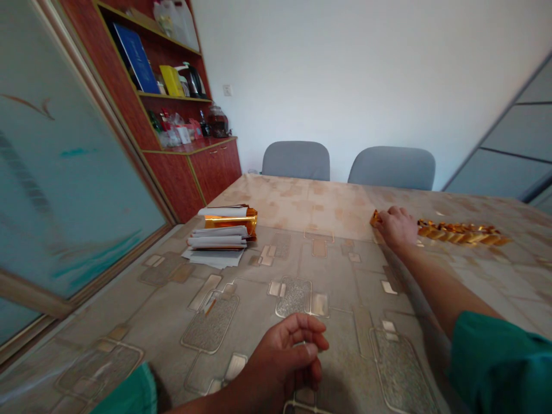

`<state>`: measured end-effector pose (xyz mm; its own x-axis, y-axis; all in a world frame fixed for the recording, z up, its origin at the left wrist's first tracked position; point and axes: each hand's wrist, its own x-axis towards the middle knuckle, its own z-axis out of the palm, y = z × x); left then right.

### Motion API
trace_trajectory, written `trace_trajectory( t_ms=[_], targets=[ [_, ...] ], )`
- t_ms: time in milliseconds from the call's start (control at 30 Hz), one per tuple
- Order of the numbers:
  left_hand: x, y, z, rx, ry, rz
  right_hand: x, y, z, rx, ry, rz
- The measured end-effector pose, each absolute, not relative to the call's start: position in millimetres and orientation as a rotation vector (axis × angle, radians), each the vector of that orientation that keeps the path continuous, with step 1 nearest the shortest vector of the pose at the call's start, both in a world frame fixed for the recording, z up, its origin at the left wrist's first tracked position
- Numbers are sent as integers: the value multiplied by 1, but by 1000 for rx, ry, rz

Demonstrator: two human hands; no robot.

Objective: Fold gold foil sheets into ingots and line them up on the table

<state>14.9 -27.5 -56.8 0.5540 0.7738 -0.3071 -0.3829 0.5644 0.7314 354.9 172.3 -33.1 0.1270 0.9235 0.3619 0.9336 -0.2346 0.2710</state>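
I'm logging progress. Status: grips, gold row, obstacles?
Right grip touching gold piece at left end of gold row. Left grip loosely curled, nothing visible inside. Sheet stack left, apart from both.

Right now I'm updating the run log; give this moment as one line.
Right hand: touching gold folded piece; left hand: loosely curled, nothing visibly held; paper stack: beyond left hand

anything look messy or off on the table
Nothing looks spilled. The paper stack on the left of the table is slightly ragged, its edges uneven, while the gold pieces beside the right hand lie in a fairly neat row.
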Motion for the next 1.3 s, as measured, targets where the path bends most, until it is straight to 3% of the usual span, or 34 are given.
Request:
trace_trajectory(
  t_ms=[733,900,1100,1167,1300],
  targets=[
    [14,-28,-51,653,674,740,336,162,-11,-2260,-1916,-738],
    [12,-30,-30,945,708,676,323,135,7,-2159,-1874,-647],
    [-24,25,38,1577,968,922,292,48,2,-1888,-2022,-346],
    [-50,65,53,1988,1155,985,281,13,-5,-1648,-2012,-35],
    [-102,135,55,2410,1543,629,264,-34,-15,-1555,-1908,310]
  ],
)
